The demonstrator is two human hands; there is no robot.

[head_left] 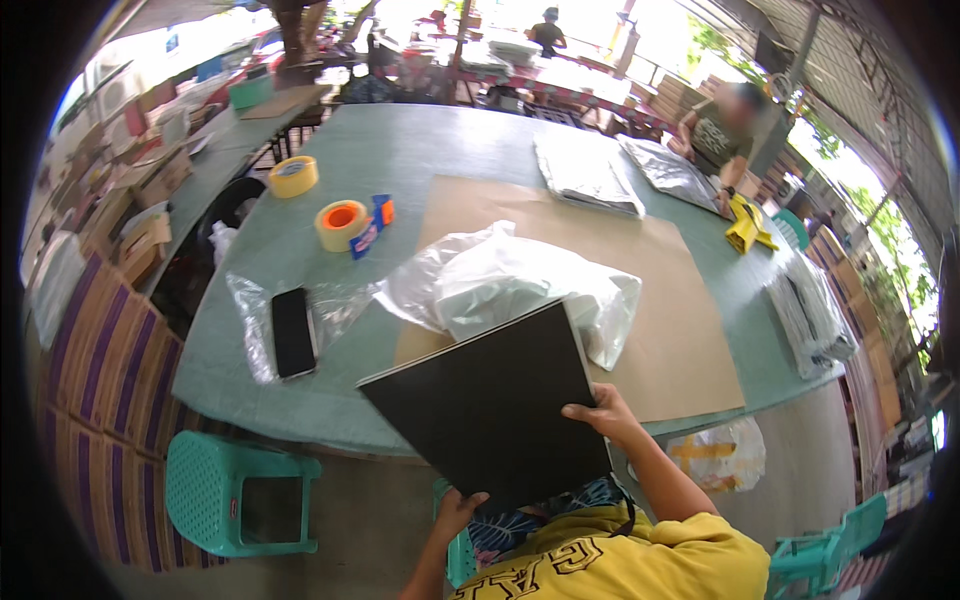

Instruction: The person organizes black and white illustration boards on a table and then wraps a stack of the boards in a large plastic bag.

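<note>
A flat black square panel (pixel 490 405) with a pale edge is tilted in front of my body, its upper part over the near edge of the table. My left hand (pixel 460 510) grips its lower left edge, thumb on the black face. On the right edge, my right hand (pixel 603 415) is closed with its thumb on the face and the other fingers hidden behind. Just beyond the panel lies a crumpled white plastic bag (pixel 530 280), on a brown paper sheet (pixel 680 330) spread over the green table (pixel 400 140).
On the table's left are a phone (pixel 294 333) on clear plastic, a tape dispenser (pixel 350 225) and a yellow tape roll (pixel 293 177). Wrapped flat packs (pixel 590 175) lie at the far right, near a co-worker (pixel 720 130). Green stools (pixel 230 490) stand below; stacked cartons (pixel 100 400) line the left.
</note>
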